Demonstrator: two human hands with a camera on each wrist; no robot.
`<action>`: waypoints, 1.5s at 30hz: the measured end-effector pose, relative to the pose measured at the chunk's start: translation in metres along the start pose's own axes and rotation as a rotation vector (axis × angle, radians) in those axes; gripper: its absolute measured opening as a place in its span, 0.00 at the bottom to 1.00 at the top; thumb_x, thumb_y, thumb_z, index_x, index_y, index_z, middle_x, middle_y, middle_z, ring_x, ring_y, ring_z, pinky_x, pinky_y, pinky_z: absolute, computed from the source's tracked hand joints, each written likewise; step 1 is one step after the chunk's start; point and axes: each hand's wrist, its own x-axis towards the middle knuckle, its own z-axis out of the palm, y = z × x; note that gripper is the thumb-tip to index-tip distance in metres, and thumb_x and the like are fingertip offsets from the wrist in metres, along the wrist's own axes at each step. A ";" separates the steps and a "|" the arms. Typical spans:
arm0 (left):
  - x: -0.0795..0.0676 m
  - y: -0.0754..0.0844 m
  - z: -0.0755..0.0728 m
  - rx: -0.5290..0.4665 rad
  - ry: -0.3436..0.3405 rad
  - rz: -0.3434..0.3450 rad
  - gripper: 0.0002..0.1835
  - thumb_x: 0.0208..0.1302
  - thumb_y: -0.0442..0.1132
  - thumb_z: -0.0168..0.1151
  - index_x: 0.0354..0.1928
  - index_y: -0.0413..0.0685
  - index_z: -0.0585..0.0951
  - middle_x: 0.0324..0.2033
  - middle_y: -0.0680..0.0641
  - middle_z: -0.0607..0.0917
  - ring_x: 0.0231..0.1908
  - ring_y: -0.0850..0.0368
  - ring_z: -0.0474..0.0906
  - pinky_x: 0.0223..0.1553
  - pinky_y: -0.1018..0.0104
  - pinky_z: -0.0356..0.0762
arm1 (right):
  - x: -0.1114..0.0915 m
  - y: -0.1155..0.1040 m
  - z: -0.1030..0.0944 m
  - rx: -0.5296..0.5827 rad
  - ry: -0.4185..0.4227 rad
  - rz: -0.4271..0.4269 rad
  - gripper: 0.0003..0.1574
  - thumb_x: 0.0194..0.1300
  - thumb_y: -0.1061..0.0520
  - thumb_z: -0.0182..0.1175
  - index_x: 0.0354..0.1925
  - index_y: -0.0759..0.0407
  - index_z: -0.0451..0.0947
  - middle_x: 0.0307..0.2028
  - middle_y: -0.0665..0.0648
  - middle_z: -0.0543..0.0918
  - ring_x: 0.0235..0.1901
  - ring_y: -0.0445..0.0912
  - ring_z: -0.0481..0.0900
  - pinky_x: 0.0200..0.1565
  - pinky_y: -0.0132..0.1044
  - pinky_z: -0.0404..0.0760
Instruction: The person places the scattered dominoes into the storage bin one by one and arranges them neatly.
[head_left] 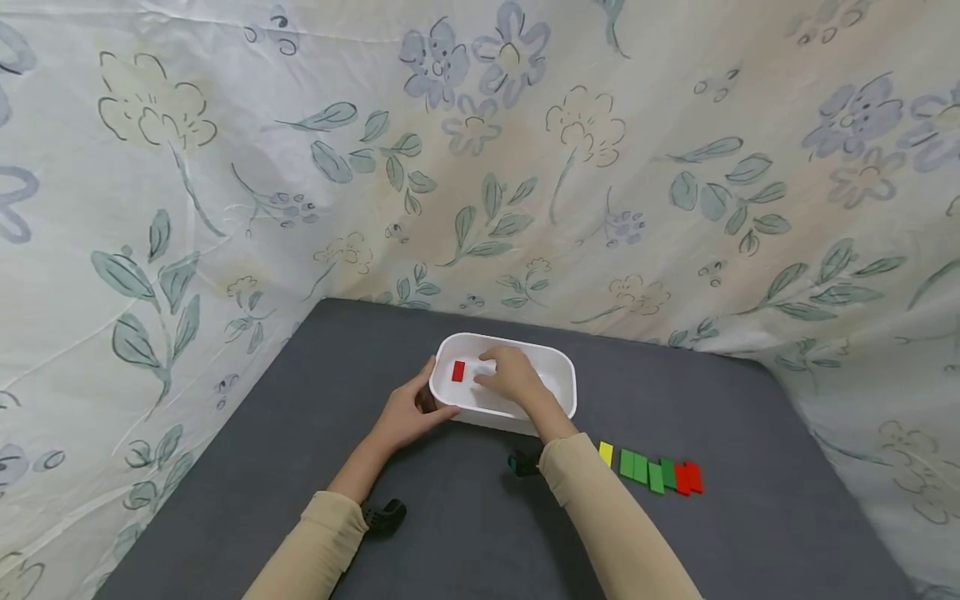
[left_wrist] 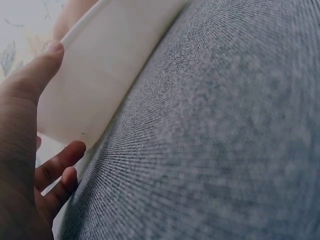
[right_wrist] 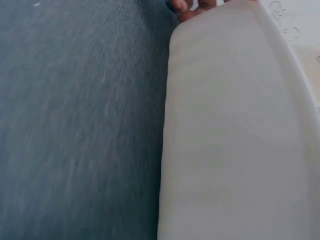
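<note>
sleeves [head_left: 621, 525]; left hand [head_left: 406, 417] grips tub [head_left: 495, 418] (red tile [head_left: 458, 372] inside)

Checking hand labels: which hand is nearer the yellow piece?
Right. The right hand reaches into the white box, left of the yellow piece; the left hand is farther left, at the box's left end.

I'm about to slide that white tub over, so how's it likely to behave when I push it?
The white tub will probably stay stiff, since its smooth walls stand up without sagging. It looks unlikely to tip, being long and low on the grey cloth. That cloth's ribbed texture might add some drag.
</note>
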 end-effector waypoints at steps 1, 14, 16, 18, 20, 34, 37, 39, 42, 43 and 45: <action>0.000 0.000 0.000 0.001 0.000 0.003 0.56 0.61 0.48 0.81 0.85 0.47 0.57 0.33 0.48 0.82 0.31 0.57 0.74 0.34 0.67 0.73 | -0.004 0.003 -0.002 0.003 0.016 -0.008 0.26 0.68 0.53 0.73 0.60 0.63 0.86 0.57 0.61 0.87 0.55 0.56 0.85 0.61 0.51 0.79; -0.001 -0.002 0.003 -0.006 -0.007 -0.022 0.60 0.60 0.52 0.81 0.86 0.49 0.54 0.34 0.48 0.81 0.32 0.55 0.73 0.35 0.65 0.72 | -0.067 0.047 -0.039 0.014 0.164 -0.062 0.26 0.67 0.54 0.75 0.58 0.66 0.86 0.57 0.63 0.88 0.47 0.59 0.86 0.49 0.52 0.83; -0.001 -0.002 0.002 -0.002 -0.011 -0.023 0.59 0.61 0.52 0.81 0.86 0.49 0.53 0.35 0.48 0.80 0.33 0.56 0.73 0.35 0.65 0.72 | -0.078 0.053 -0.043 0.019 0.178 -0.049 0.26 0.67 0.54 0.75 0.58 0.66 0.86 0.56 0.63 0.88 0.48 0.60 0.85 0.48 0.54 0.83; 0.000 -0.001 0.002 -0.001 -0.016 -0.025 0.59 0.61 0.52 0.80 0.86 0.48 0.53 0.35 0.48 0.80 0.33 0.56 0.73 0.35 0.65 0.72 | -0.089 0.058 -0.046 0.018 0.200 -0.039 0.26 0.66 0.55 0.75 0.58 0.66 0.86 0.57 0.64 0.87 0.47 0.60 0.85 0.48 0.55 0.83; -0.001 -0.001 0.002 -0.001 -0.018 -0.025 0.59 0.61 0.52 0.80 0.86 0.49 0.53 0.35 0.48 0.81 0.33 0.56 0.73 0.35 0.66 0.72 | -0.100 0.064 -0.049 0.018 0.230 -0.019 0.26 0.66 0.55 0.75 0.58 0.67 0.86 0.58 0.65 0.87 0.47 0.60 0.85 0.48 0.56 0.82; -0.003 -0.001 0.000 0.002 -0.005 -0.028 0.58 0.61 0.51 0.81 0.85 0.49 0.54 0.35 0.47 0.81 0.34 0.55 0.74 0.35 0.66 0.73 | -0.164 0.115 -0.061 -0.056 0.356 0.049 0.25 0.67 0.55 0.74 0.59 0.64 0.85 0.59 0.67 0.85 0.49 0.61 0.84 0.48 0.60 0.82; -0.003 -0.001 0.000 0.006 -0.007 -0.026 0.58 0.61 0.51 0.80 0.85 0.49 0.55 0.35 0.48 0.81 0.34 0.55 0.73 0.35 0.66 0.73 | -0.178 0.126 -0.063 -0.076 0.370 0.073 0.25 0.67 0.55 0.74 0.59 0.65 0.85 0.59 0.67 0.85 0.49 0.61 0.83 0.48 0.61 0.81; -0.002 -0.001 0.000 0.007 -0.008 -0.028 0.58 0.61 0.51 0.81 0.85 0.49 0.55 0.35 0.48 0.81 0.34 0.55 0.73 0.36 0.66 0.72 | -0.187 0.132 -0.064 -0.082 0.383 0.081 0.25 0.67 0.57 0.74 0.59 0.65 0.85 0.59 0.68 0.85 0.49 0.62 0.83 0.48 0.61 0.81; -0.002 -0.001 0.000 0.007 -0.009 -0.032 0.58 0.61 0.51 0.81 0.85 0.49 0.55 0.36 0.47 0.81 0.34 0.55 0.73 0.35 0.65 0.72 | -0.201 0.140 -0.069 -0.086 0.419 0.083 0.25 0.66 0.58 0.75 0.59 0.66 0.85 0.59 0.69 0.85 0.50 0.63 0.83 0.48 0.62 0.81; -0.002 -0.001 0.000 0.004 -0.008 -0.031 0.58 0.61 0.50 0.81 0.85 0.49 0.55 0.36 0.47 0.80 0.34 0.54 0.73 0.35 0.65 0.72 | -0.206 0.143 -0.070 -0.090 0.433 0.082 0.24 0.66 0.59 0.75 0.58 0.67 0.85 0.58 0.69 0.85 0.49 0.63 0.83 0.48 0.62 0.81; -0.002 0.000 0.000 0.001 -0.005 -0.030 0.58 0.61 0.50 0.81 0.85 0.49 0.55 0.36 0.47 0.80 0.34 0.54 0.73 0.35 0.65 0.72 | -0.214 0.149 -0.075 -0.102 0.464 0.083 0.24 0.65 0.60 0.75 0.57 0.68 0.86 0.57 0.70 0.85 0.50 0.64 0.82 0.47 0.63 0.81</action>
